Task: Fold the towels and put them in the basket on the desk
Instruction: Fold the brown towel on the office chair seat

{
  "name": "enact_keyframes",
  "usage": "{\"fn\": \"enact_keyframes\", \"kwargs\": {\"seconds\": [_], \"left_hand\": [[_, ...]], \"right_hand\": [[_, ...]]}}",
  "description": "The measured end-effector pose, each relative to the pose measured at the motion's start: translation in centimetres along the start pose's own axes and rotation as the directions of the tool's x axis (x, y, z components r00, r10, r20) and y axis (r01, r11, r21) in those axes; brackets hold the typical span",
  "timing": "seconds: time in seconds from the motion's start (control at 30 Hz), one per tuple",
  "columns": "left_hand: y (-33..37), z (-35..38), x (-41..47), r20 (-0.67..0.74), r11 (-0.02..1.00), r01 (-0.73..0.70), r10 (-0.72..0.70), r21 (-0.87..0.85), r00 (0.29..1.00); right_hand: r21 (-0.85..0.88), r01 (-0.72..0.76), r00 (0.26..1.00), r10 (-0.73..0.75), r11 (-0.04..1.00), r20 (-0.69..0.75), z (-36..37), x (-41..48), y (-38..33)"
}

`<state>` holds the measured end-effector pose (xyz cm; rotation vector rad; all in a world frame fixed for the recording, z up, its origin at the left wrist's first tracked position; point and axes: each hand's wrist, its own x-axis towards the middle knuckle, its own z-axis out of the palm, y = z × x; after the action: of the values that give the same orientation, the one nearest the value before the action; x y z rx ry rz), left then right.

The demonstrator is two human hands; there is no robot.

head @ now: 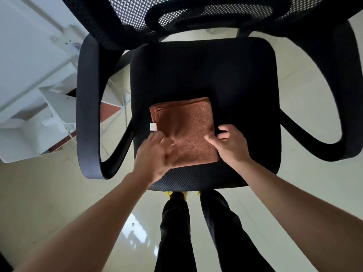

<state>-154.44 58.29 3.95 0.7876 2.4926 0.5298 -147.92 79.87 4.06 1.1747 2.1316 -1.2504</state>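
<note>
A brown towel (184,126), folded into a small rectangle with a white label at its left edge, lies on the black seat of an office chair (225,75). My left hand (157,154) is on the towel's near left corner, fingers bent over the cloth and blurred. My right hand (229,142) is at the towel's right edge, thumb lying on top of the cloth and fingers curled down beside the edge. No basket or desk top with a basket is in view.
The chair's armrests (86,107) curve out on both sides and its mesh backrest (176,14) is at the top. White furniture (33,75) stands at the left. My legs stand on a pale glossy floor (294,193) at the seat's front edge.
</note>
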Motion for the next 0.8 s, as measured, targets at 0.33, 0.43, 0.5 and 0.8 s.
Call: {"fn": "enact_keyframes", "kwargs": {"seconds": [0.33, 0.43, 0.5, 0.8], "left_hand": [[3.9, -3.0, 8.5, 0.548, 0.541, 0.654, -0.370, -0.529, 0.750], [5.7, -2.7, 9.0, 0.600, 0.399, 0.695, -0.353, -0.598, 0.718], [6.2, -2.5, 9.4, 0.637, 0.239, 0.732, -0.369, -0.638, 0.677], [5.7, -3.5, 11.1, 0.472, 0.334, 0.684, -0.529, -0.648, 0.705]], "right_hand": [[0.060, -0.040, 0.973, 0.025, 0.997, 0.229, -3.2, 2.9, -0.4], [-0.091, 0.134, 0.990, -0.130, 0.987, 0.047, -5.6, 2.9, -0.3], [-0.302, 0.306, 0.943, -0.331, 0.903, -0.034, -5.7, 2.0, -0.6], [-0.662, 0.614, 0.695, -0.691, 0.430, 0.196, -1.0, -4.0, 2.8]]}}
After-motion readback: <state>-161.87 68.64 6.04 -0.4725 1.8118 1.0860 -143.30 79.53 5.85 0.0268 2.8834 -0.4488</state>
